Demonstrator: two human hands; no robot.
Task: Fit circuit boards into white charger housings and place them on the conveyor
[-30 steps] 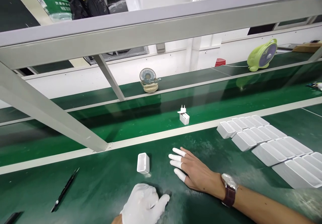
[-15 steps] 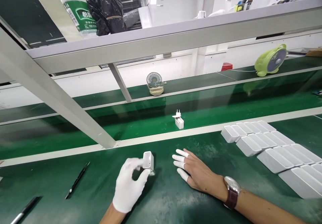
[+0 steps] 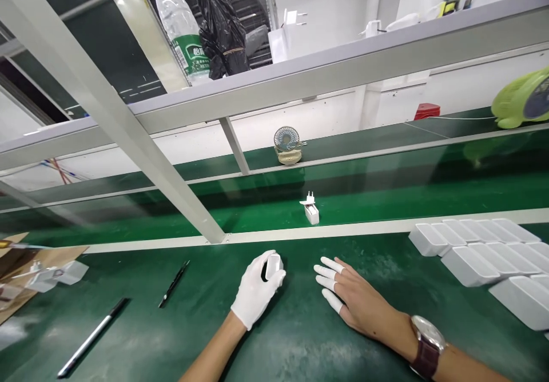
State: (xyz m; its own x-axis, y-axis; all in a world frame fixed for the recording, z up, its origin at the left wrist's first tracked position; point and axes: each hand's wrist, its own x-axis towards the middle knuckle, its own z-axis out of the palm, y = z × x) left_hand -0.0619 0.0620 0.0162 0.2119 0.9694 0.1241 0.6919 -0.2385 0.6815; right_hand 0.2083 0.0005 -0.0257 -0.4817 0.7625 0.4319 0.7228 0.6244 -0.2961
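My left hand (image 3: 258, 291), in a white glove, is closed around a small white plastic charger housing (image 3: 273, 266) on the green worktop. The thumb lies along its near side and part of the housing is hidden by the glove. My right hand (image 3: 357, 291) rests palm down to the right of it, fingers stretched out in white finger cots and holding nothing. Beyond both hands, a white plug adapter (image 3: 312, 213) with two prongs upward sits on the shiny green strip past the pale rail.
Rows of white housings (image 3: 468, 264) stand at the right. To the left lie a black pen (image 3: 174, 285), a silver marker (image 3: 95, 336) and a cardboard tray (image 3: 17, 299) with white parts. A slanted metal post (image 3: 171, 184) and a small fan (image 3: 287, 142) are farther back.
The view has swung left, so things sit farther right and the cardboard tray shows. My left hand has closed around the housing, which it was touching before. My right hand stays spread.
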